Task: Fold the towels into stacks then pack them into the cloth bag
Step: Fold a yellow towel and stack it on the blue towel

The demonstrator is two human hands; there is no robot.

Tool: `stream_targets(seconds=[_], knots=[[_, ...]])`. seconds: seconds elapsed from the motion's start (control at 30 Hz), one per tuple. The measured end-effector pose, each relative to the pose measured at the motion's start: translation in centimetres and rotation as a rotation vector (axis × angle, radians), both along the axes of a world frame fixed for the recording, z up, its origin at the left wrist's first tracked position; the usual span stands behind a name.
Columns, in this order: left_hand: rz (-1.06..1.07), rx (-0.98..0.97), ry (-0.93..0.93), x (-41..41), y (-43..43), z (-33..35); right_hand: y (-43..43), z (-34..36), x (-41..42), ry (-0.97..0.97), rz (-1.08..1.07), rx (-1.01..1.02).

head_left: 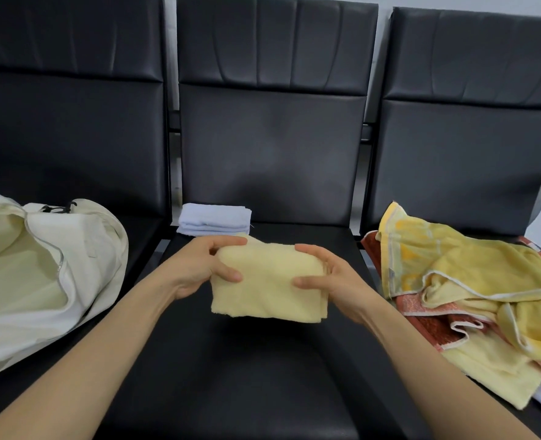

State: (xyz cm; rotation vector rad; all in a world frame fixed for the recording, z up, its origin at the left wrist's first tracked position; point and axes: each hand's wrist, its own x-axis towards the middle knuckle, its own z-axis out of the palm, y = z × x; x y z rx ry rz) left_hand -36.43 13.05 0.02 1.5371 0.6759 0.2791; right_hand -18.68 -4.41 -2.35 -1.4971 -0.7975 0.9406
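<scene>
The yellow towel [263, 284], folded into a thick pad, is held just above the middle seat [231, 360], about over its centre. The left hand [199, 268] grips the towel's left end, thumb on top and fingers curled around the far edge. The right hand [332, 281] pinches the right end, where the layered edges show. At the back left corner of the same seat lies a folded blue towel [215, 219], flat and square to the edge. On the left chair [72, 138] sits the cloth bag [72, 265], slumped with its zipped mouth gaping toward the middle. On the right chair [469, 154] a heap of towels [469, 290], yellow and red, lies loose and unfolded. The likely risk is at the right end: if that pinch slackens as the pad is carried toward the blue towel, the layers may fan open and the fold would be lost. Set down off-centre, it could also nudge the blue towel toward the seat's edge.
</scene>
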Motion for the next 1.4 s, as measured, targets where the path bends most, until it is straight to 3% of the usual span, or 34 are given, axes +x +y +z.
stream_targets(seconds=[0.07,0.2,0.33,0.4,0.47,0.57,0.67,0.77,0.87,1.07,1.2,1.4], knots=[[0.050,0.119,0.016,0.4,-0.5,-0.3,0.3,-0.2,0.1,-0.199,-0.039,-0.079],[0.157,0.657,0.164,1.1,-1.5,-0.9,0.6,-0.6,0.0,-0.540,-0.156,-0.167],[0.174,0.882,0.167,1.0,-1.5,-1.2,0.3,-0.1,0.0,-0.901,-0.197,-0.196],[0.137,0.921,0.180,0.8,-0.9,-1.2,0.0,0.1,0.7,-0.911,-0.194,-0.212],[0.048,0.766,0.162,0.4,-0.2,-1.2,-0.6,0.6,1.2,-0.676,-0.165,-0.171],[-0.025,0.310,-0.013,0.2,-0.3,-1.2,-1.1,1.0,1.1,-0.081,-0.129,0.042],[0.102,0.005,-0.141,1.3,-1.0,-2.2,-0.6,0.2,1.0,0.139,-0.174,0.090],[0.182,-0.145,-0.108,2.1,-1.1,-3.0,0.0,-0.8,0.7,0.128,-0.193,0.016],[0.110,-0.335,-0.072,2.1,-0.5,-4.2,0.5,-1.9,0.5,0.178,-0.165,-0.066],[0.121,-0.429,-0.064,2.6,2.5,-4.7,3.5,-1.9,2.3,0.319,-0.058,-0.101],[0.179,-0.275,-0.095,4.2,8.2,-3.1,10.3,-0.4,3.9,0.162,-0.049,-0.049],[0.406,-0.048,-0.154,6.7,18.3,-1.1,22.8,0.7,4.7,-0.078,-0.202,0.078]])
